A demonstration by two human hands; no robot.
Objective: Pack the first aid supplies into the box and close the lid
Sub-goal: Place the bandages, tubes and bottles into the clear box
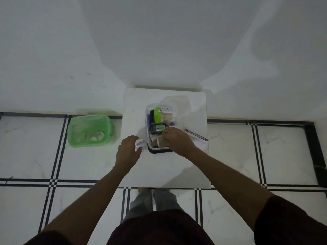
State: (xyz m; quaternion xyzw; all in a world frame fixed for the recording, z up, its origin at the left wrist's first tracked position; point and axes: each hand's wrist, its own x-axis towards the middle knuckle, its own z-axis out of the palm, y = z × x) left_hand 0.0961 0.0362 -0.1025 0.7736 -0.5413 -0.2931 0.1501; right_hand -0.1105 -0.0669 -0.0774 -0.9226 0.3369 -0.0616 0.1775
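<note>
The right hand (177, 139) is reaching into the near end of the clear box (160, 128), fingers curled down on the items there; whether it is gripping anything cannot be told. The left hand (128, 151) is hovering just left of the box, closed around a small clear packet (139, 143) with bluish print. The box is sitting open on the white tabletop (166, 170), already holding a green-capped bottle (158, 114), a dark bottle with a green label (158, 128) and other supplies. A boxed ointment tube (196, 135) is lying on the tabletop just right of the box. A green container (90, 130) is resting on the tiled floor (28, 147), well to the left.
</note>
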